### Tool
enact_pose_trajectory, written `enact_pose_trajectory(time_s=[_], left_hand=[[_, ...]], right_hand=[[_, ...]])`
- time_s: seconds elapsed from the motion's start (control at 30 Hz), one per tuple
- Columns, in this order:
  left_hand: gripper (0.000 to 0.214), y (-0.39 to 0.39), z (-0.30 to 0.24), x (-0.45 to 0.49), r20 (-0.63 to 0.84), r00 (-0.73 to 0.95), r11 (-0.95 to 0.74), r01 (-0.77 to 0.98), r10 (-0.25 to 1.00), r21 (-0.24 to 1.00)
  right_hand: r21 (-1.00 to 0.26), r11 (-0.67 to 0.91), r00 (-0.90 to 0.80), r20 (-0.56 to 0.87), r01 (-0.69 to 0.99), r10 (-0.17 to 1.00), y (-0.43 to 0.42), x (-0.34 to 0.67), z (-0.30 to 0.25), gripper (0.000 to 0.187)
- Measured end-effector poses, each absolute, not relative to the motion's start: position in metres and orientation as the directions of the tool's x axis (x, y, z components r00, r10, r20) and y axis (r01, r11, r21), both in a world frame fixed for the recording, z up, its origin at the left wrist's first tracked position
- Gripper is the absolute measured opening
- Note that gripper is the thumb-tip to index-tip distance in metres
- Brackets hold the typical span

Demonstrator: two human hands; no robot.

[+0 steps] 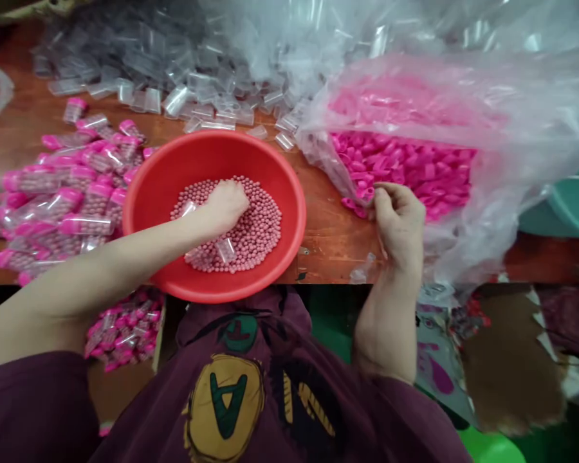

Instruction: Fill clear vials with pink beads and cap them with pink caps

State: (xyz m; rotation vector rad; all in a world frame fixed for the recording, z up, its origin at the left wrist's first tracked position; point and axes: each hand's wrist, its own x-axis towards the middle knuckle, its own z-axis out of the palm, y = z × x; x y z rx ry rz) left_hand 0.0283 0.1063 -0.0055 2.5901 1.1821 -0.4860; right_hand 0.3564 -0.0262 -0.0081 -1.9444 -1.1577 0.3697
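My left hand (228, 204) is down in a red plastic bowl (215, 289), closed, with its fingertips among small pink beads (263, 225). What those fingers hold, if anything, is hidden. One clear plastic tube (226, 250) lies on the beads below the hand; another clear piece shows beside the wrist. At the opening of a clear plastic bag (492, 148), my right hand (399, 218) pinches at a bright pink plastic cap (365, 191). More pink caps (415, 170) fill the bag behind it.
Bead-filled tubes with pink caps (72, 193) are heaped left of the bowl. A large pile of clear tubes (174, 71) spreads across the back. Below the table's front edge sits a box of filled tubes (125, 328). A teal basin (569, 206) stands at right.
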Motion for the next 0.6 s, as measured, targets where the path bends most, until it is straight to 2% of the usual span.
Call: enact_pose_trajectory(time_s=[0.07, 0.2, 0.3, 0.37, 0.4, 0.47, 0.53, 0.6], left_hand=[[0.041, 0.098, -0.01, 0.048, -0.41, 0.638, -0.629, 0.757, 0.652, 0.178], [0.03, 0.093, -0.02, 0.071, -0.408, 0.635, -0.534, 0.772, 0.656, 0.344], [0.024, 0.094, -0.021, 0.067, -0.357, 0.641, -0.312, 0.692, 0.679, 0.651], [0.028, 0.093, -0.016, 0.055, -0.32, 0.634, -0.071, 0.511, 0.704, 0.857], [0.033, 0.092, -0.011, 0.048, -0.313, 0.621, 0.057, 0.396, 0.718, 0.916], [0.04, 0.09, -0.002, 0.031, -0.333, 0.59, 0.288, 0.173, 0.735, 0.942], [0.039, 0.086, 0.007, 0.014, -0.378, 0.578, 0.46, 0.005, 0.723, 0.888], [0.034, 0.079, 0.014, -0.001, -0.402, 0.593, 0.563, -0.107, 0.697, 0.819]], right_hand=[[-0.699, -0.344, 0.572, 0.113, 0.627, 0.812, -0.037, 0.369, -0.026, 0.025], [-0.587, -0.42, 0.56, 0.071, 0.693, 0.826, -0.032, 0.363, -0.06, 0.021], [-0.554, -0.446, 0.59, 0.104, 0.703, 0.801, -0.018, 0.354, -0.078, 0.021], [-0.576, -0.438, 0.605, 0.127, 0.69, 0.786, -0.009, 0.348, -0.081, 0.012], [-0.603, -0.414, 0.599, 0.137, 0.682, 0.789, -0.004, 0.344, -0.08, 0.012], [-0.68, -0.312, 0.552, 0.162, 0.663, 0.818, 0.005, 0.334, -0.071, 0.022], [-0.764, -0.151, 0.439, 0.186, 0.627, 0.879, 0.014, 0.321, -0.057, 0.023], [-0.818, -0.015, 0.319, 0.207, 0.575, 0.925, 0.02, 0.307, -0.041, 0.023]])
